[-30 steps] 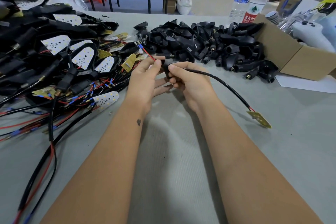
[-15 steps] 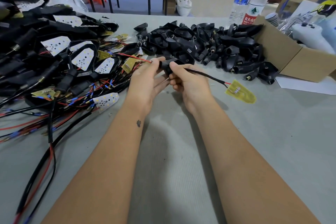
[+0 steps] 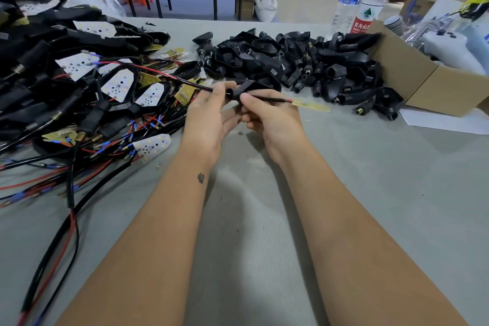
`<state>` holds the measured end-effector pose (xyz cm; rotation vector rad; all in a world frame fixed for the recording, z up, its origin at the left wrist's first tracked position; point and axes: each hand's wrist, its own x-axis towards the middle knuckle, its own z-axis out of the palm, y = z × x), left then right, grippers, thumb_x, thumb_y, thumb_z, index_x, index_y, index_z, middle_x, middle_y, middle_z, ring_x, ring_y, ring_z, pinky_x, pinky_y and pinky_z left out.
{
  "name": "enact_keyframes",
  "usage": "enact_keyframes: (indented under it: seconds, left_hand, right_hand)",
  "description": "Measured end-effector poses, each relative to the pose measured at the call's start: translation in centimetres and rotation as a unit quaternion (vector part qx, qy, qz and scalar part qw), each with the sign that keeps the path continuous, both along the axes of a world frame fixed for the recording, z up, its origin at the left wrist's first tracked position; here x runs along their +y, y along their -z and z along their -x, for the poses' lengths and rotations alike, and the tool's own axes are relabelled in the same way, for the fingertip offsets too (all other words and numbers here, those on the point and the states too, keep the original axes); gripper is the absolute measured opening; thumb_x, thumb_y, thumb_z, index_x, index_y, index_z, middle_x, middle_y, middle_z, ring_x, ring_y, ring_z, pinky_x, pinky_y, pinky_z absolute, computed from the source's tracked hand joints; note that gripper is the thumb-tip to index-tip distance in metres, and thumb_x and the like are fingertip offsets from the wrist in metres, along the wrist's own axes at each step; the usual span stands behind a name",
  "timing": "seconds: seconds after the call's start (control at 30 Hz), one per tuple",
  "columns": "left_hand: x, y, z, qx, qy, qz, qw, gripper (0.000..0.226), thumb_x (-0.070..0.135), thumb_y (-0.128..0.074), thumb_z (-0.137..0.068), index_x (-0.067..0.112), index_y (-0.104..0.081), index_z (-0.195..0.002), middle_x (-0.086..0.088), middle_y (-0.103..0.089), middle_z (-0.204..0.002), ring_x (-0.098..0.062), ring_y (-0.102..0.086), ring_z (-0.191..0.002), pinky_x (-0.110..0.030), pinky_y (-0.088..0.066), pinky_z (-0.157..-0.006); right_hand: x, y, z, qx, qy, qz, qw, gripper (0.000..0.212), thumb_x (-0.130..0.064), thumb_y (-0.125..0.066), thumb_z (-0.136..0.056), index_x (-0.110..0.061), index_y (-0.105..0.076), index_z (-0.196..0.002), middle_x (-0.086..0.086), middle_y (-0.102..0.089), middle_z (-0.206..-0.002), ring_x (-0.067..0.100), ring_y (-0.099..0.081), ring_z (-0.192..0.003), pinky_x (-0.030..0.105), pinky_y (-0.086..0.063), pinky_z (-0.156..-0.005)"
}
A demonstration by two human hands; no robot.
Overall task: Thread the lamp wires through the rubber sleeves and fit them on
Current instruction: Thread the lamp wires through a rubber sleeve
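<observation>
While each hand (image 3: 209, 116) (image 3: 267, 119) pinches a wired rubber sleeve (image 3: 246, 88), grey cloth (image 3: 251, 246) covers the table.

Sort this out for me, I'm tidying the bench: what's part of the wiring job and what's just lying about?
Job: rubber sleeve, wire, yellow board, left hand, right hand, sleeve pile.
Lying about: water bottles, cardboard box, paper sheet.
</observation>
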<state>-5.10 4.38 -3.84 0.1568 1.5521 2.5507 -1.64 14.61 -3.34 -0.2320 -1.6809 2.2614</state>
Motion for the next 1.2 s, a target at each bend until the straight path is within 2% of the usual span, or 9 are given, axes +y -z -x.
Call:
enact_keyframes:
  seconds: [0.13, 0.23, 0.33, 0.57, 0.67, 0.77, 0.83, 1.0, 1.2]
  left_hand:
    - [-0.6, -0.2, 0.4, -0.023, -0.079, -0.062, 0.995, 0.027, 0.025, -0.039, -0.106, 0.014, -0.06, -0.095, -0.008, -0.069, -0.098, -0.021, -0.071, -0.082, -0.029, -0.059, -0.074]
    - [-1.1, -0.3, 0.7, -0.031, -0.126, -0.069, 0.989, 0.028, 0.027, -0.038, -0.106, 0.016, -0.061, -0.093, -0.004, -0.067, -0.092, -0.021, -0.068, -0.08, -0.026, -0.059, -0.072]
    - [-1.3, -0.3, 0.9, -0.033, -0.138, -0.051, 0.989, 0.029, 0.028, -0.038, -0.106, 0.017, -0.061, -0.093, -0.005, -0.067, -0.095, -0.02, -0.068, -0.078, -0.025, -0.058, -0.07]
    - [-1.0, -0.4, 0.9, -0.052, -0.148, -0.049, 0.986, 0.027, 0.027, -0.04, -0.106, 0.016, -0.061, -0.093, -0.005, -0.068, -0.092, -0.021, -0.071, -0.081, -0.029, -0.06, -0.073]
    - [-1.2, -0.5, 0.8, -0.054, -0.143, -0.059, 0.987, 0.02, 0.022, -0.044, -0.105, 0.016, -0.059, -0.095, -0.002, -0.067, -0.091, -0.021, -0.072, -0.085, -0.033, -0.06, -0.079]
    - [-1.1, -0.5, 0.7, -0.051, -0.137, -0.055, 0.988, 0.014, 0.019, -0.045, -0.104, 0.015, -0.057, -0.099, 0.001, -0.064, -0.088, -0.023, -0.072, -0.087, -0.036, -0.06, -0.082]
    - [-1.1, -0.4, 0.8, -0.045, -0.127, -0.052, 0.99, 0.014, 0.02, -0.045, -0.104, 0.015, -0.058, -0.1, 0.002, -0.063, -0.087, -0.022, -0.072, -0.084, -0.034, -0.06, -0.08]
    - [-0.8, -0.4, 0.6, -0.023, -0.041, -0.012, 0.999, 0.018, 0.024, -0.05, -0.102, 0.015, -0.064, -0.094, 0.0, -0.072, -0.088, -0.016, -0.072, -0.076, -0.028, -0.058, -0.073]
    - [-0.5, -0.1, 0.3, 0.011, 0.005, 0.065, 0.998, 0.019, 0.027, -0.049, -0.103, 0.02, -0.067, -0.098, 0.005, -0.073, -0.093, -0.011, -0.072, -0.074, -0.025, -0.057, -0.065]
  right_hand:
    - [0.0, 0.0, 0.1, -0.003, 0.003, 0.033, 0.999, 0.021, 0.004, -0.066, -0.086, -0.01, -0.052, -0.093, 0.007, -0.061, -0.073, 0.015, -0.058, -0.059, 0.022, -0.048, -0.057]
    - [0.3, -0.1, 0.4, -0.001, 0.045, 0.094, 0.995, 0.029, 0.001, -0.062, -0.091, -0.005, -0.047, -0.115, 0.009, -0.059, -0.081, 0.017, -0.06, -0.063, 0.023, -0.052, -0.061]
    - [0.8, 0.1, 0.5, 0.025, 0.109, 0.059, 0.992, 0.036, -0.001, -0.058, -0.094, -0.016, -0.046, -0.124, 0.01, -0.061, -0.085, 0.016, -0.063, -0.065, 0.026, -0.056, -0.069]
    - [1.4, -0.2, 0.2, 0.036, 0.141, -0.036, 0.989, 0.029, 0.013, -0.051, -0.089, -0.003, -0.063, -0.111, 0.013, -0.061, -0.084, 0.011, -0.067, -0.071, 0.028, -0.059, -0.081]
    - [1.4, 0.0, 0.0, 0.032, 0.174, -0.148, 0.973, 0.014, -0.001, -0.062, -0.091, -0.009, -0.068, -0.1, 0.002, -0.062, -0.075, 0.004, -0.06, -0.059, 0.021, -0.055, -0.067]
    - [1.2, 0.2, 0.0, 0.038, 0.21, -0.252, 0.944, 0.009, -0.014, -0.069, -0.088, -0.019, -0.073, -0.095, -0.007, -0.05, -0.09, -0.01, -0.051, -0.069, 0.012, -0.045, -0.074]
    - [1.2, 0.1, 0.0, 0.044, 0.205, -0.254, 0.944, 0.006, -0.015, -0.069, -0.088, -0.02, -0.072, -0.09, -0.006, -0.047, -0.096, -0.014, -0.05, -0.073, 0.012, -0.043, -0.074]
    - [0.7, 0.3, 0.2, 0.013, 0.143, -0.217, 0.966, 0.008, -0.012, -0.067, -0.088, -0.014, -0.07, -0.081, -0.006, -0.061, -0.068, 0.008, -0.052, -0.06, 0.032, -0.048, -0.065]
    - [0.5, 0.5, 0.4, -0.01, 0.148, -0.212, 0.966, 0.003, -0.016, -0.073, -0.084, -0.015, -0.071, -0.082, -0.002, -0.069, -0.074, 0.012, -0.062, -0.07, 0.039, -0.053, -0.072]
